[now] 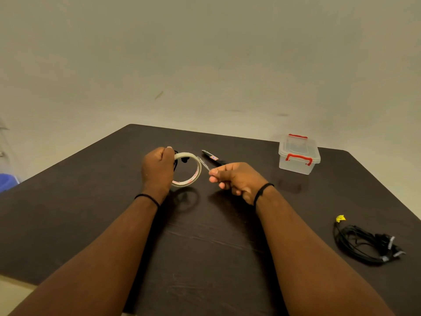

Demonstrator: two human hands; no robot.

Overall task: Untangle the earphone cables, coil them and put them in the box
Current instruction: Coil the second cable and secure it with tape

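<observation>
1. Your left hand (157,169) grips the tape roll (189,169) together with a black earphone cable (175,159), fingers curled around both.
2. Your right hand (234,181) pinches the free tape end (203,164), pulled toward 3 o'clock from the roll.
3. The scissors (214,158) lie just behind, at 12 o'clock of your right hand, the nearer one.
4. The box (298,153) stands closed at 2 o'clock.
5. The coiled cables (364,244) rest on the tabletop (91,201) at 4 o'clock.

Dark table (91,213) with lidded clear box (299,155), scissors (213,158), coiled black cables (366,244).
</observation>
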